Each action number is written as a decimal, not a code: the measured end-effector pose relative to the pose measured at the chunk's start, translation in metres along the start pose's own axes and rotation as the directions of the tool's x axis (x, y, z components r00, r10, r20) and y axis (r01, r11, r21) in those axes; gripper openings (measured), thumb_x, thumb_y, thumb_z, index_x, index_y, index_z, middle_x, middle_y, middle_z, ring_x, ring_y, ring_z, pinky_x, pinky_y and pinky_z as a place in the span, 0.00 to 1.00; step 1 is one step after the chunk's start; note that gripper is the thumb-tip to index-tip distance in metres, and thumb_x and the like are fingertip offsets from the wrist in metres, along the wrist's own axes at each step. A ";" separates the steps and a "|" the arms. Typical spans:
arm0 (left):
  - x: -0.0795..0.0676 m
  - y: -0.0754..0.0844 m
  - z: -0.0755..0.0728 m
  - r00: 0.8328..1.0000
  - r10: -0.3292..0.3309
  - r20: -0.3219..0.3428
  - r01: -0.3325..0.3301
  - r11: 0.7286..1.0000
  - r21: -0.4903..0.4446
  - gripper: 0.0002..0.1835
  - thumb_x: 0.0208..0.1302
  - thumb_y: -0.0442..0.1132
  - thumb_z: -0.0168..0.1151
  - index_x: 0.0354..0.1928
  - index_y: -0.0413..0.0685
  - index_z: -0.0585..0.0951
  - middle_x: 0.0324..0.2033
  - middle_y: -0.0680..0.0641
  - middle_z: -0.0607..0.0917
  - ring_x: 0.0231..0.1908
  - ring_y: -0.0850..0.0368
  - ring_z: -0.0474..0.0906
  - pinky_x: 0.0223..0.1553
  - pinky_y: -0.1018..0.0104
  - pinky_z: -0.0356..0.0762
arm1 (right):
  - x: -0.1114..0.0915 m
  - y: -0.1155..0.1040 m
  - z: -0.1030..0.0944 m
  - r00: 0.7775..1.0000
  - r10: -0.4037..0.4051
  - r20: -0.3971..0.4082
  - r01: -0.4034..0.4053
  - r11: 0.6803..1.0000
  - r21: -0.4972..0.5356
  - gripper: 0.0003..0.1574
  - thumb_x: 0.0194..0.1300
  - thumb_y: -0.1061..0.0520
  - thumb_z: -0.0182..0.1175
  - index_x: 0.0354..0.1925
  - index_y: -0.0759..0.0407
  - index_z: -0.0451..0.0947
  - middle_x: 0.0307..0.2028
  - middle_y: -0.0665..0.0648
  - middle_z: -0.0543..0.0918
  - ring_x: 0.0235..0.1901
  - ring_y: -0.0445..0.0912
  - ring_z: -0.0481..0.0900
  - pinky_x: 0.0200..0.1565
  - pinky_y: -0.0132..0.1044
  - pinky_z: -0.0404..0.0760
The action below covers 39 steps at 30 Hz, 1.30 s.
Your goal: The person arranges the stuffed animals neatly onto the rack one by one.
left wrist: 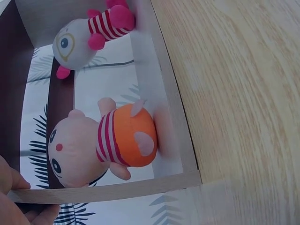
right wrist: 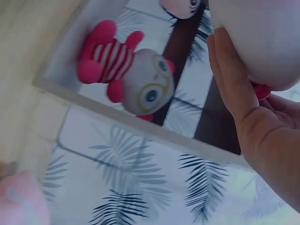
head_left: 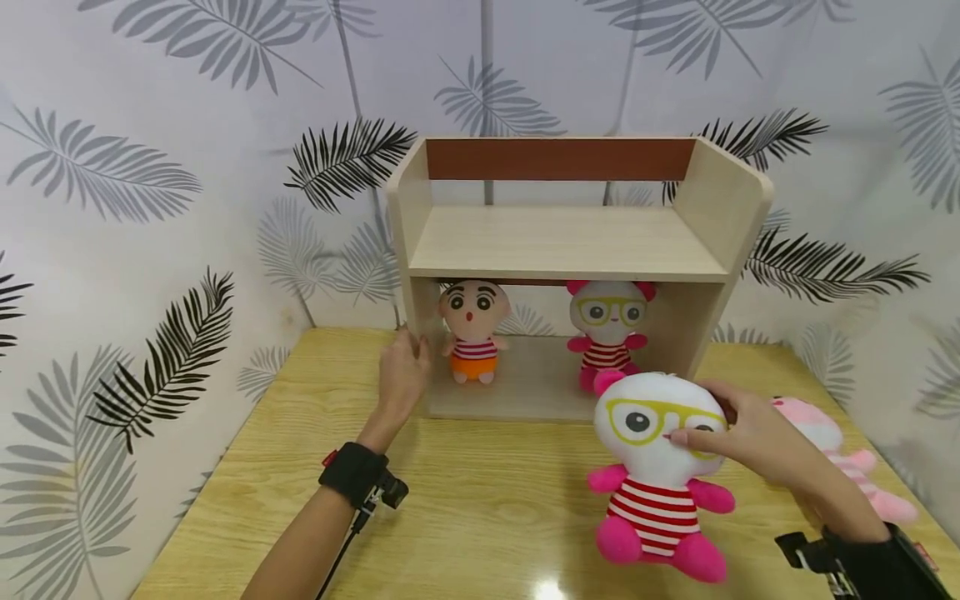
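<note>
My right hand (head_left: pixel 757 433) grips the head of a large plush panda (head_left: pixel 660 467) with yellow glasses, pink limbs and a red-striped body, held upright in front of the shelf. In the right wrist view the panda's white head (right wrist: pixel 262 42) fills the top right corner, fingers along its side. My left hand (head_left: pixel 402 367) holds the left side panel of the small wooden shelf (head_left: pixel 570 242), thumb and fingers round its edge in the left wrist view. Inside the lower compartment sit a boy doll (head_left: pixel 474 333) in orange shorts and a smaller plush panda (head_left: pixel 609 333).
A pink plush toy (head_left: pixel 817 433) lies on the wooden table (head_left: pixel 450 500) to the right, partly behind my right hand. Leaf-patterned wall covering (head_left: pixel 187 167) stands behind the shelf and along both sides of the table.
</note>
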State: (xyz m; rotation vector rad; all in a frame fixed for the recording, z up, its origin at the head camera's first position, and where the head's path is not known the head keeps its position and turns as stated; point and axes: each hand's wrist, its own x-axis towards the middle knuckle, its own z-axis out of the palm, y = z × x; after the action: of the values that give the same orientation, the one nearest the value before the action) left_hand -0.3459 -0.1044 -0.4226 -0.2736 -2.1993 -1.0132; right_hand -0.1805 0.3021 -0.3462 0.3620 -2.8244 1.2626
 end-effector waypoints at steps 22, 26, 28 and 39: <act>0.000 -0.013 -0.007 0.999 0.048 -0.022 -0.047 0.999 0.026 0.10 0.65 0.27 0.61 0.27 0.34 0.73 0.18 0.40 0.75 0.20 0.41 0.76 0.20 0.49 0.72 | 0.044 -0.094 -0.022 0.970 -0.233 -0.071 0.226 0.969 -0.100 0.39 0.57 0.56 0.74 0.64 0.62 0.70 0.45 0.60 0.81 0.37 0.46 0.80 0.35 0.33 0.82; 0.001 -0.012 -0.004 0.998 0.065 -0.016 -0.065 0.998 0.017 0.05 0.65 0.27 0.61 0.36 0.28 0.77 0.21 0.35 0.80 0.23 0.39 0.79 0.22 0.47 0.74 | 0.052 -0.106 -0.027 0.957 -0.277 -0.082 0.270 0.959 -0.086 0.38 0.58 0.58 0.73 0.64 0.62 0.71 0.46 0.60 0.82 0.37 0.44 0.81 0.36 0.31 0.81; 0.001 -0.012 -0.003 0.997 0.072 -0.004 -0.072 0.997 -0.001 0.08 0.66 0.27 0.60 0.42 0.26 0.78 0.25 0.32 0.82 0.25 0.38 0.81 0.23 0.47 0.77 | 0.055 -0.112 -0.029 0.957 -0.275 -0.092 0.267 0.960 -0.088 0.37 0.58 0.58 0.74 0.63 0.60 0.71 0.46 0.59 0.82 0.37 0.44 0.81 0.36 0.30 0.81; 0.001 -0.013 0.001 0.999 0.050 0.012 -0.049 0.997 -0.059 0.11 0.66 0.26 0.61 0.48 0.25 0.78 0.36 0.28 0.85 0.35 0.35 0.85 0.33 0.47 0.83 | 0.078 -0.133 -0.026 0.962 -0.247 -0.120 0.244 0.969 -0.039 0.38 0.58 0.57 0.74 0.64 0.56 0.70 0.49 0.55 0.78 0.40 0.46 0.81 0.38 0.30 0.81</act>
State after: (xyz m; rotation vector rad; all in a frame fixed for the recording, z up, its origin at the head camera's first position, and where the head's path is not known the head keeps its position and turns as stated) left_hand -0.3532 -0.1123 -0.4299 -0.3612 -2.1670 -1.0522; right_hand -0.2291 0.2203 -0.2219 0.5898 -2.5915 1.1569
